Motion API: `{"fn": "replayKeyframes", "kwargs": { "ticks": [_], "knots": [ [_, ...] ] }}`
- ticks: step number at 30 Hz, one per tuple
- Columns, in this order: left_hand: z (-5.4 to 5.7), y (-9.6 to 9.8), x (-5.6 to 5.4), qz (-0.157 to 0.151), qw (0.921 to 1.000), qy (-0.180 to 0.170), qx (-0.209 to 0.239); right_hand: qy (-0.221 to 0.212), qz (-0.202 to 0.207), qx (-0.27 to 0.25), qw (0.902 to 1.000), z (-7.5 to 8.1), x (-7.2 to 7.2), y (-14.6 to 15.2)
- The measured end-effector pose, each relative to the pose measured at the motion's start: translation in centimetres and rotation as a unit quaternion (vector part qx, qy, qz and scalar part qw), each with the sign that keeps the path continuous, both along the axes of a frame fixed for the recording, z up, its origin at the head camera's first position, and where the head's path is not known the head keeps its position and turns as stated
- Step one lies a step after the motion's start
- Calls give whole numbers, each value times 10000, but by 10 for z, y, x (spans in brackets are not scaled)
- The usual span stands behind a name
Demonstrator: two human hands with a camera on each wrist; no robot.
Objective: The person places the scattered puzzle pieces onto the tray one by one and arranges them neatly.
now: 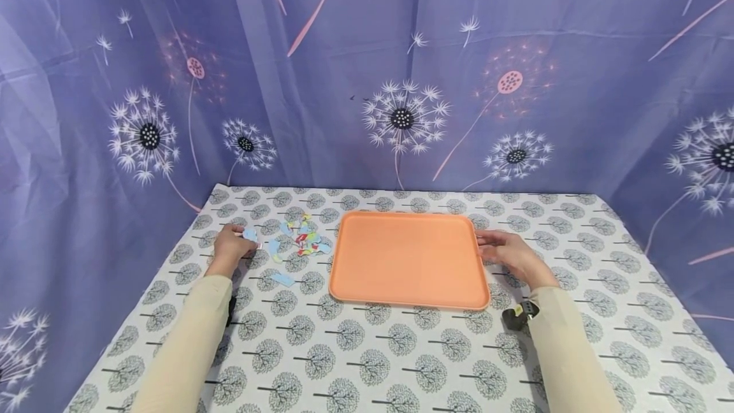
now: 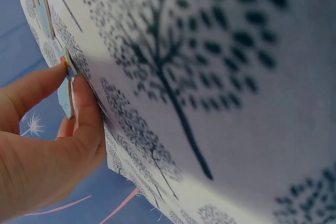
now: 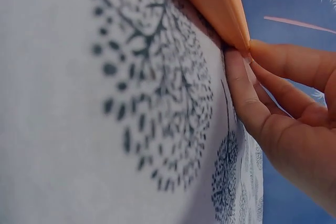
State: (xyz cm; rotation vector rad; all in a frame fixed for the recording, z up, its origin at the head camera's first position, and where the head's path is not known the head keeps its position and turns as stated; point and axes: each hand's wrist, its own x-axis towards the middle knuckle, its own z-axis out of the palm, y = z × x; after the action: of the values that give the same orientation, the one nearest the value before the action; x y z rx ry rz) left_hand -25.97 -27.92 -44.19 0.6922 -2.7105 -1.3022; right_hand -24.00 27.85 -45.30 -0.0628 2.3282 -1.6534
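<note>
My left hand (image 1: 231, 247) is at the left side of the table, pinching a thin, flat light-blue puzzle piece (image 1: 249, 234) between thumb and fingers. In the left wrist view, a bit of red and yellow print shows at the fingertips, close over the cloth. A shallow orange tray (image 1: 410, 260) with a raised rim lies in the middle of the table. On its right side, my right hand (image 1: 512, 255) grips the rim. The right wrist view shows thumb and fingers meeting at the tray's edge (image 3: 239, 30).
Several colourful puzzle pieces (image 1: 308, 241) lie in a loose cluster left of the tray. Single light-blue pieces (image 1: 283, 279) are nearer the front. A tree-patterned cloth (image 1: 373, 362) covers the table. Blue dandelion-print curtains (image 1: 321, 113) hang behind and at both sides.
</note>
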Motion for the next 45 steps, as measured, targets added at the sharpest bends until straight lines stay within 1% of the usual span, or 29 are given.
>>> {"fn": "replayKeyframes", "kwargs": {
  "ticks": [3,5,8,9,13,15,18,23,27,32,36,42,45],
  "knots": [
    [-1,0,-1,29,10000,81,4,-95,-24,-73,9999,-1,-1,0],
    [-1,0,-1,44,9998,149,105,-114,-6,-82,9999,-1,-1,0],
    [-2,-1,-2,92,9985,193,496,-133,-13,-90,9999,-2,-2,0],
    [-1,-1,-2,108,9973,226,692,-140,-35,-91,9999,-2,-2,0],
    [1,2,-2,123,9879,353,1507,-119,-94,-124,9998,-1,-1,-1],
    [5,6,-2,37,9821,409,1838,-100,-110,-164,9998,-1,-1,-1],
    [9,14,-4,-19,9762,441,2124,-105,-128,-254,9995,-1,-1,0],
    [17,33,-11,-175,9667,433,2516,-194,-241,-382,9988,0,-1,1],
    [22,53,-18,-403,9556,369,2897,-233,-285,-462,9983,0,-1,1],
    [32,83,-25,-666,9432,293,3242,-278,-287,-545,9977,1,-1,-1],
    [37,107,-30,-902,9373,231,3358,-421,-380,-682,9961,1,-1,-2],
    [38,139,-39,-1079,9286,312,3538,-528,-428,-738,9950,-2,-3,-1],
    [39,154,-41,-1207,9267,322,3544,-572,-451,-776,9943,-1,-3,-1]
  ]
}}
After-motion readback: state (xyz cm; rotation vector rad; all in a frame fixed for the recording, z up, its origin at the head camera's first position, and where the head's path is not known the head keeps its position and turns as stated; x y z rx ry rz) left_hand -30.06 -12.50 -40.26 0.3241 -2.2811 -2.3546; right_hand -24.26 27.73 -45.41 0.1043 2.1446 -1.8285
